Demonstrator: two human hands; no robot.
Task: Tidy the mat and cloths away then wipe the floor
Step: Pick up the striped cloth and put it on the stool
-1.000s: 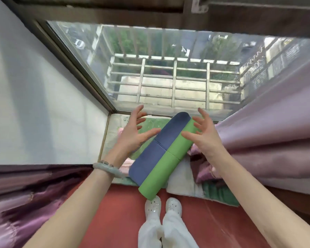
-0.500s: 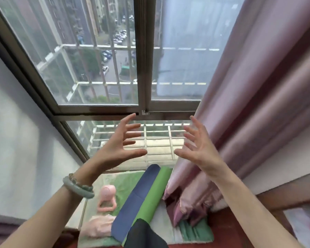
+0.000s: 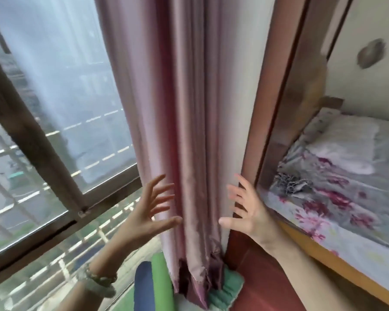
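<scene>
- Window point(image 3: 43, 104) left, curtain point(image 3: 177, 108) ahead, bed point(image 3: 337, 187) right
- Left hand point(image 3: 147, 217) and right hand point(image 3: 250, 213) spread, holding nothing
- Mat point(image 3: 144, 288) looks light, foam-soft; grasp its middle

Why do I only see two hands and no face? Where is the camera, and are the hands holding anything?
The camera sits on the person's head and looks forward and down, so you see only their own arms. The left hand and right hand are spread open, one on each side of a pink curtain, holding nothing. Below them is a blue and green mat, next to a green cloth. A window is on the left, a bed on the right.
</scene>
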